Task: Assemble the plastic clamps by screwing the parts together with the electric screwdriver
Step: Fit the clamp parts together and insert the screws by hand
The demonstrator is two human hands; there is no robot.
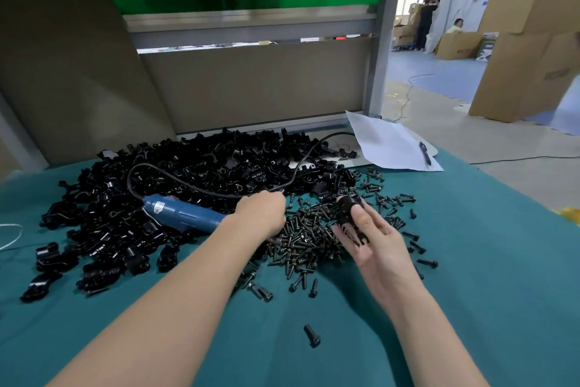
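A large heap of black plastic clamp parts (201, 173) covers the back left of the teal table mat (470, 261). A pile of dark screws (307, 239) lies in the middle. The blue electric screwdriver (185, 214) rests on the clamp heap, its front end passing under my left wrist, and its black cable (301, 163) loops back over the heap. My left hand (262, 212) is back-up at the edge of the screws; its fingers are hidden. My right hand (373, 242) pinches a black plastic clamp (348, 209) above the screws.
A white sheet of paper (392, 145) with a pen (425, 152) lies at the back right. One screw (312, 335) lies alone near the front. A thin white cord (12, 236) is at the left edge. A cardboard panel (251, 85) closes off the back.
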